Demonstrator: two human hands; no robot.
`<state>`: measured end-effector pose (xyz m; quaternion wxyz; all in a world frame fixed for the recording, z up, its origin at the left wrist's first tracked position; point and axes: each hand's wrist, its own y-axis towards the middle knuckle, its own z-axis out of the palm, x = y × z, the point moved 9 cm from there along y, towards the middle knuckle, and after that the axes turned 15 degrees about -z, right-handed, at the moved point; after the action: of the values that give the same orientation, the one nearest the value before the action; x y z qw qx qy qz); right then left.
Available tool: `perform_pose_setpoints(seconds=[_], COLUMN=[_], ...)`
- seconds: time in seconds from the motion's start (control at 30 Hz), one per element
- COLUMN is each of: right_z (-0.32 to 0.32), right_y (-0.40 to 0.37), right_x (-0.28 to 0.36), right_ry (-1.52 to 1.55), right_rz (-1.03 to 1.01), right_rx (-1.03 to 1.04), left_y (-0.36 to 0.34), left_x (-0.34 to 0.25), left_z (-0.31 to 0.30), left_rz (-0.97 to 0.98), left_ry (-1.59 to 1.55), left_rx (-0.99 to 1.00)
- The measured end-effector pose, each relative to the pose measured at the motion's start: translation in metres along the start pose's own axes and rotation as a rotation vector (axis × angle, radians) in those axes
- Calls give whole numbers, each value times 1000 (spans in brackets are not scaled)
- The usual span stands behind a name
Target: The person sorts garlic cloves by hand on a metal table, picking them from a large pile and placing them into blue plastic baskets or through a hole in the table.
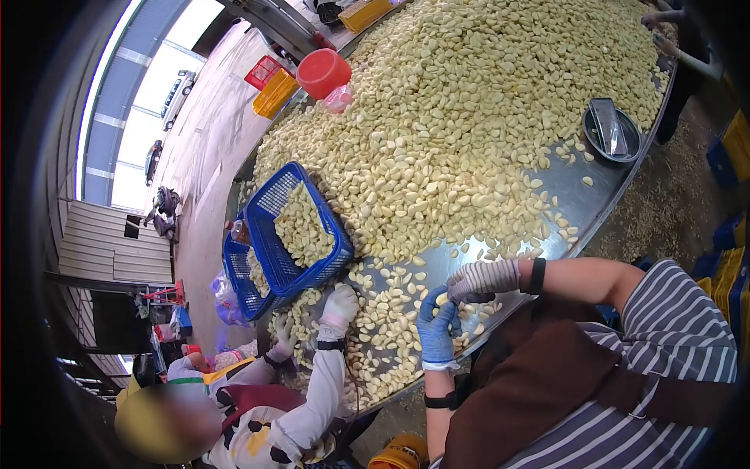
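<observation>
My left hand (439, 328), in a blue glove, is closed with a pale peeled garlic clove (442, 299) at its fingertips. My right hand (478, 280) wears a grey striped glove with dark fingertips. Its fingers are curled in against the left hand, and what they may hold is hidden. Both hands are over the near edge of a metal table (574, 184), with loose garlic cloves (391, 285) around them. Beyond them spreads a large heap of garlic cloves (469, 117).
Left of me, a co-worker's white-gloved hand (340, 306) rests among cloves beside a blue basket (293, 234) partly filled with cloves. A round metal bowl (629, 148) holding a metal scoop stands near the right edge. A red tub (323, 74) stands at the far side.
</observation>
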<state>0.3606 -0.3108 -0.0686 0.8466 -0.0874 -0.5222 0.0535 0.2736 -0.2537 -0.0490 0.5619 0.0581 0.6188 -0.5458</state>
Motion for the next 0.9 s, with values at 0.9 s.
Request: perform_pose_setpoints(seconds=[0.9], right_z=[-147], right_y=[-136], right_x=[34], right_ry=[-149], right_rz=[-72], right_rx=[-670], left_y=[64], left_x=[36], left_z=[76], left_rz=[143], left_ry=[1031], left_rx=[114])
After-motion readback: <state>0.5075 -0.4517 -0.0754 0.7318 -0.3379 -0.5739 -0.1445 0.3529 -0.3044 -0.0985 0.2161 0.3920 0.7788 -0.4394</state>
